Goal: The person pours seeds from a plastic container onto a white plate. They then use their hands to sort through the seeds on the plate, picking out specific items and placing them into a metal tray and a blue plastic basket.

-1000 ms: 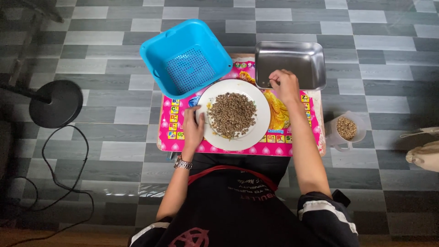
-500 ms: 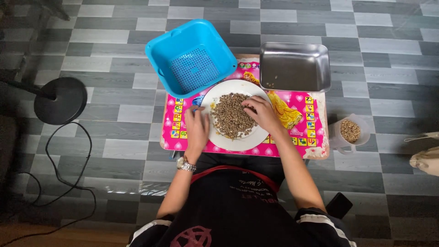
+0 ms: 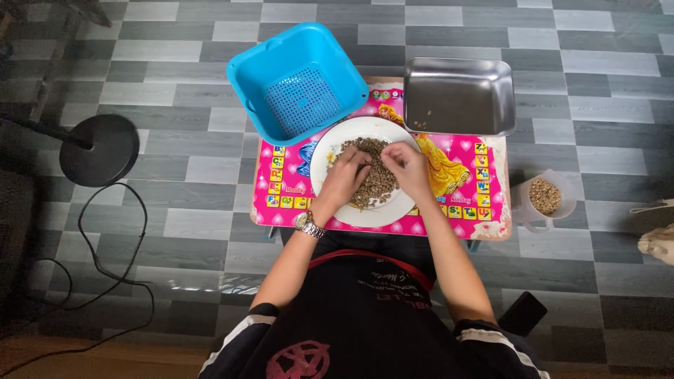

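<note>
Both hands over white plate (image 3: pixel 330 151) of brown beans (image 3: pixel 379 184).
Left hand (image 3: pixel 345 179) and right hand (image 3: pixel 405 167) rest fingertips in beans, fingers curled; whether either grip holds any, cannot tell.

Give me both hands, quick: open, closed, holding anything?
Left hand: on the beans in the white plate, fingers curled; whether it grips any cannot be told.
Right hand: same, fingertips in the beans; grip cannot be told.
</note>
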